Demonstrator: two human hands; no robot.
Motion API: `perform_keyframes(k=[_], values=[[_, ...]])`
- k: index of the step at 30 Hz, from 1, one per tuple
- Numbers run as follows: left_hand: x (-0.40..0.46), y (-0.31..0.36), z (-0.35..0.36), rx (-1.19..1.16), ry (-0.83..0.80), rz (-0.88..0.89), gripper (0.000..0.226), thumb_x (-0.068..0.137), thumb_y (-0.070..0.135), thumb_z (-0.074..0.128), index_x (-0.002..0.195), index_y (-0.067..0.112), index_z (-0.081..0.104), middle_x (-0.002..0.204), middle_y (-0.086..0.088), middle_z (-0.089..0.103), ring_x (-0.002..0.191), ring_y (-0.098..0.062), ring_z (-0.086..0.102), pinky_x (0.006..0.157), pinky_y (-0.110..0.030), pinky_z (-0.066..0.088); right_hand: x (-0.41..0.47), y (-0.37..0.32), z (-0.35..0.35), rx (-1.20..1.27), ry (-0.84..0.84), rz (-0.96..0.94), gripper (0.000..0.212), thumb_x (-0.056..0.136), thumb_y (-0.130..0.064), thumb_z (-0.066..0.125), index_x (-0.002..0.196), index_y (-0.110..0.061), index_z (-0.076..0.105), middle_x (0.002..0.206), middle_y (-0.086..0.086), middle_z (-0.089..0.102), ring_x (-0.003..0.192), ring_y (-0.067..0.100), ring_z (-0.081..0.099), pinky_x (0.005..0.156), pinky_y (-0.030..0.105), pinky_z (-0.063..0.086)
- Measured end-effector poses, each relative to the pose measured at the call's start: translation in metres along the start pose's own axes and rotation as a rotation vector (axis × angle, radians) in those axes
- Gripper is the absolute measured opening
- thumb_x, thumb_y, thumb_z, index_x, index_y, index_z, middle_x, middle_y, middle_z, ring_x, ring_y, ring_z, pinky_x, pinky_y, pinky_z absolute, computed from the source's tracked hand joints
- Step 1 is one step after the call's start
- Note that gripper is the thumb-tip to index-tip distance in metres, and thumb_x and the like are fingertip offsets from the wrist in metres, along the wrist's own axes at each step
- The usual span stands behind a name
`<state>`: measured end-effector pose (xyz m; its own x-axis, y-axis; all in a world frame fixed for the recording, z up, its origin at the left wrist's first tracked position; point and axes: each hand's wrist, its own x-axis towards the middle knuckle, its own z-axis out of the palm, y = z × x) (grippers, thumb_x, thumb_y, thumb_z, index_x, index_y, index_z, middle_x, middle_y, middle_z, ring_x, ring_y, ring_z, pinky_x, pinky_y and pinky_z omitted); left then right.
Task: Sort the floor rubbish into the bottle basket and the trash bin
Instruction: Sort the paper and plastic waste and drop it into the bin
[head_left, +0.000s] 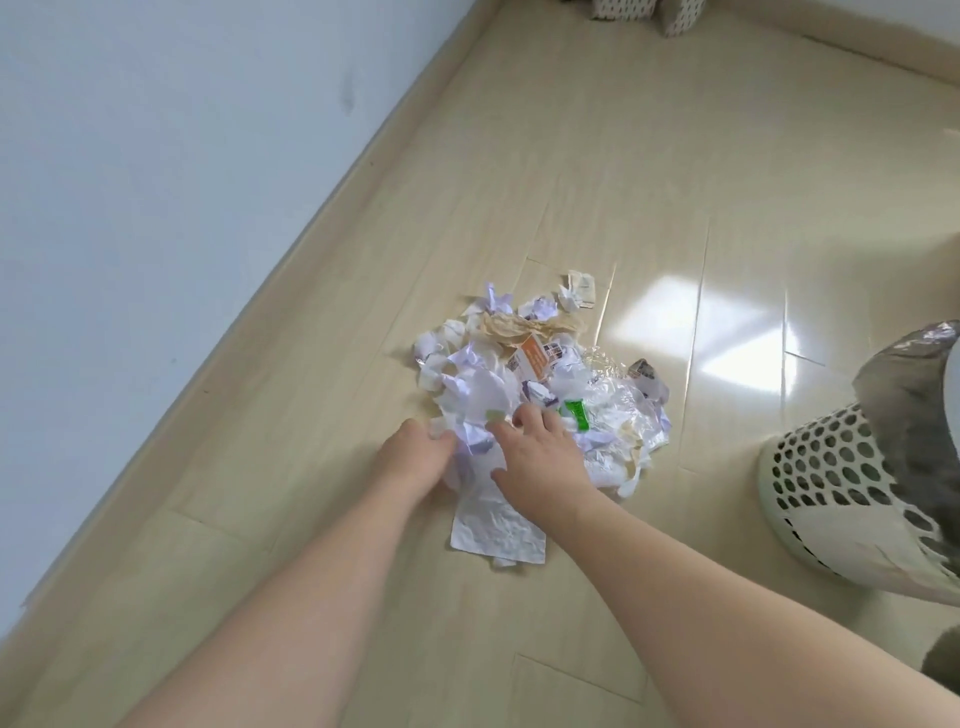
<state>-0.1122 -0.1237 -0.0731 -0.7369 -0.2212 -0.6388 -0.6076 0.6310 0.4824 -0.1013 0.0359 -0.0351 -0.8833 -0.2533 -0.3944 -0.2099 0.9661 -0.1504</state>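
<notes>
A pile of rubbish (545, 384) lies on the pale wood floor: crumpled white and purple paper, a brown paper wad (519, 327), an orange and white carton (535, 361), a green wrapper (575, 414) and clear plastic film (621, 400). My left hand (415, 452) grips crumpled paper at the pile's near left edge. My right hand (535, 447) rests on the pile's near side with fingers spread over the paper. A flat creased white sheet (496, 530) lies between my wrists. The white perforated trash bin (831, 493), lined with a grey bag, stands at the right edge.
A white wall with a wooden skirting board (332, 218) runs diagonally along the left. Two patterned boxes (644, 10) sit at the far top edge. A stray crumpled paper (576, 291) lies just beyond the pile. No bottle basket is in view.
</notes>
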Motion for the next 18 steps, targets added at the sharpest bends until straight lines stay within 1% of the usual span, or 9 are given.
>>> perform_keyframes(k=[1, 3, 5, 7, 10, 12, 14, 16, 18], values=[[0.003, -0.003, 0.002, -0.011, 0.001, -0.014, 0.044, 0.085, 0.045, 0.057, 0.102, 0.005, 0.058, 0.104, -0.012, 0.066, 0.099, -0.032, 0.064, 0.060, -0.031, 0.034, 0.005, -0.001, 0.006, -0.056, 0.004, -0.027, 0.043, 0.088, -0.022, 0.057, 0.131, -0.023, 0.049, 0.133, 0.005, 0.032, 0.125, 0.029, 0.031, 0.098, 0.036, 0.035], [0.006, -0.009, 0.006, 0.036, 0.006, 0.011, 0.027, 0.084, 0.041, 0.059, 0.084, 0.014, 0.054, 0.089, -0.007, 0.065, 0.087, -0.030, 0.063, 0.058, -0.031, 0.035, 0.011, 0.000, 0.013, -0.108, 0.035, -0.052, 0.032, 0.089, -0.018, 0.055, 0.120, -0.022, 0.060, 0.131, 0.003, 0.035, 0.122, 0.030, 0.032, 0.097, 0.035, 0.032], [0.008, -0.014, 0.009, 0.073, 0.026, 0.040, 0.022, 0.089, 0.032, 0.054, 0.073, 0.018, 0.047, 0.080, -0.003, 0.060, 0.077, -0.027, 0.057, 0.059, -0.032, 0.038, 0.012, 0.003, 0.016, -0.058, 0.096, -0.033, 0.024, 0.093, -0.018, 0.050, 0.111, -0.020, 0.065, 0.123, 0.002, 0.043, 0.116, 0.028, 0.036, 0.094, 0.034, 0.032], [0.009, -0.018, 0.009, 0.066, 0.045, 0.039, 0.024, 0.093, 0.025, 0.047, 0.071, 0.018, 0.044, 0.081, -0.003, 0.061, 0.076, -0.027, 0.055, 0.056, -0.032, 0.036, 0.009, 0.006, 0.016, 0.000, 0.156, -0.020, 0.021, 0.094, -0.018, 0.049, 0.103, -0.018, 0.068, 0.114, 0.001, 0.048, 0.109, 0.027, 0.038, 0.093, 0.034, 0.035], [0.009, -0.022, 0.008, 0.068, 0.062, -0.013, 0.020, 0.094, 0.021, 0.044, 0.074, 0.016, 0.044, 0.084, -0.003, 0.058, 0.076, -0.026, 0.051, 0.057, -0.030, 0.033, -0.001, 0.007, 0.012, 0.053, 0.285, -0.036, 0.016, 0.090, -0.019, 0.059, 0.088, -0.015, 0.074, 0.107, 0.002, 0.054, 0.102, 0.029, 0.044, 0.093, 0.041, 0.041], [0.004, -0.022, 0.002, 0.053, 0.082, -0.069, 0.014, 0.092, 0.018, 0.044, 0.079, 0.014, 0.046, 0.084, -0.003, 0.054, 0.078, -0.026, 0.051, 0.061, -0.030, 0.034, -0.012, 0.008, 0.003, 0.089, 0.306, -0.034, 0.018, 0.092, -0.022, 0.059, 0.087, -0.016, 0.075, 0.114, 0.000, 0.054, 0.108, 0.028, 0.044, 0.097, 0.037, 0.037], [-0.006, -0.019, -0.007, -0.002, 0.115, -0.100, 0.013, 0.091, 0.015, 0.043, 0.078, 0.015, 0.045, 0.082, -0.004, 0.053, 0.076, -0.027, 0.050, 0.060, -0.030, 0.034, -0.028, 0.008, -0.015, 0.114, 0.319, -0.040, 0.020, 0.094, -0.024, 0.057, 0.090, -0.017, 0.075, 0.119, -0.002, 0.052, 0.112, 0.026, 0.042, 0.098, 0.034, 0.033], [-0.022, -0.008, -0.018, -0.110, 0.137, -0.094, 0.016, 0.089, 0.012, 0.041, 0.073, 0.015, 0.043, 0.077, -0.004, 0.053, 0.070, -0.026, 0.048, 0.057, -0.028, 0.034, -0.047, 0.010, -0.040, 0.145, 0.357, -0.036, 0.021, 0.096, -0.024, 0.055, 0.093, -0.017, 0.075, 0.114, -0.003, 0.055, 0.107, 0.025, 0.044, 0.094, 0.031, 0.035], [-0.044, 0.013, -0.028, -0.248, 0.136, -0.036, 0.017, 0.085, 0.012, 0.039, 0.069, 0.017, 0.040, 0.072, -0.007, 0.053, 0.066, -0.024, 0.048, 0.060, -0.029, 0.037, -0.070, 0.013, -0.070, 0.224, 0.366, 0.012, 0.020, 0.096, -0.024, 0.054, 0.094, -0.017, 0.072, 0.102, -0.004, 0.058, 0.096, 0.022, 0.048, 0.085, 0.030, 0.040]])
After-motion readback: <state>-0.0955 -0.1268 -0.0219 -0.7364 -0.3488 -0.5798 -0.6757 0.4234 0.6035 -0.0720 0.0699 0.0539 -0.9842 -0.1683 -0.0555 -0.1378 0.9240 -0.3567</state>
